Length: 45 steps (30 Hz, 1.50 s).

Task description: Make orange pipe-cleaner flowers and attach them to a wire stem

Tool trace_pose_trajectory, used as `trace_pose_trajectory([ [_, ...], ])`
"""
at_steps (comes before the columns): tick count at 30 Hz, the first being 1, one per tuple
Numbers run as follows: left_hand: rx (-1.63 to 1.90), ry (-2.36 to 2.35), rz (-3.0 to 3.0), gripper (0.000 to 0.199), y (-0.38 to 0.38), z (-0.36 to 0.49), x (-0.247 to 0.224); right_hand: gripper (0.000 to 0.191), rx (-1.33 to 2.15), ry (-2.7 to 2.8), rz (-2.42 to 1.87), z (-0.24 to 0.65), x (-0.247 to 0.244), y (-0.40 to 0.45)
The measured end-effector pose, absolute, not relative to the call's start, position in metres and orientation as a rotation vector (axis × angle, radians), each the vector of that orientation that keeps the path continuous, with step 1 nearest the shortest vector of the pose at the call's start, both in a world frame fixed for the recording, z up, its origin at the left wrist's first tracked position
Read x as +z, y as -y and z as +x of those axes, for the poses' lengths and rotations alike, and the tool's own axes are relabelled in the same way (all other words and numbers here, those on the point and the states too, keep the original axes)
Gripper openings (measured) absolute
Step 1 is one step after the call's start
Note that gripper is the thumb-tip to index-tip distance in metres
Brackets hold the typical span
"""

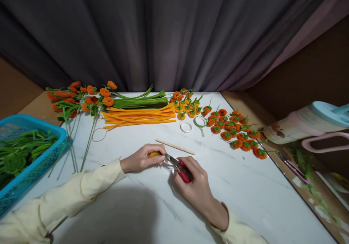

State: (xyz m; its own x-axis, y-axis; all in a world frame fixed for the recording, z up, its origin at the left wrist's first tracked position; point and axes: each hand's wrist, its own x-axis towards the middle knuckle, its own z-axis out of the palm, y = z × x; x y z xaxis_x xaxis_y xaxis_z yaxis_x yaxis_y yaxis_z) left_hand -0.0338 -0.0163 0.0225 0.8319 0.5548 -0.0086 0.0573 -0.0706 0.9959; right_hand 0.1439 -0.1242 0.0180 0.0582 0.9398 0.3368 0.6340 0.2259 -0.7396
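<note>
Near the middle of the white table (231,196), my left hand (145,158) pinches a small yellow-orange flower piece (154,154) with some green on it. My right hand (194,180) is wrapped round red-handled pliers (178,168). The metal tips of the pliers meet the piece at my left fingertips; what lies between the jaws is too small to make out. Just beyond my hands lies a thin wooden stick (175,147). A white ring (186,127) and a roll of green tape (200,121) rest farther back.
Orange flowers on stems (105,92), green strips (141,102) and yellow-orange strips (139,116) line the back. Several small flower heads (226,135) spread at right. A blue basket (61,136) of green pieces stands left; a tumbler (297,124) and pink-handled scissors (296,169) are right.
</note>
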Motion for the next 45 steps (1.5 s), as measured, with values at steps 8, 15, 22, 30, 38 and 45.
trace_pose_trajectory([
  [8, 0.426, -0.511, 1.602, 0.031, 0.0178, -0.0327, 0.0247, 0.019, 0.446, 1.651, -1.494, 0.1434, 0.0167, 0.1236],
  [15, 0.435, -0.498, 1.599, 0.028, 0.0178, -0.0325, 0.0246, 0.012, 0.421, 1.661, -1.502, 0.1432, 0.0155, 0.1235],
  [22, 0.428, -0.482, 1.621, 0.025, 0.017, -0.0333, 0.0225, 0.01, 0.376, 1.688, -1.502, 0.1439, 0.0165, 0.1235],
  [30, 0.42, -0.48, 1.638, 0.025, 0.0176, -0.0335, 0.0221, 0.008, 0.303, 1.736, -1.509, 0.1462, 0.0147, 0.1239],
  [38, 0.409, -0.481, 1.637, 0.023, 0.0163, -0.033, 0.0222, 0.012, 0.296, 1.774, -1.51, 0.1473, 0.0157, 0.1235],
  [45, 0.4, -0.492, 1.642, 0.022, 0.0164, -0.0327, 0.0224, 0.014, 0.297, 1.804, -1.51, 0.1489, 0.0146, 0.1244],
])
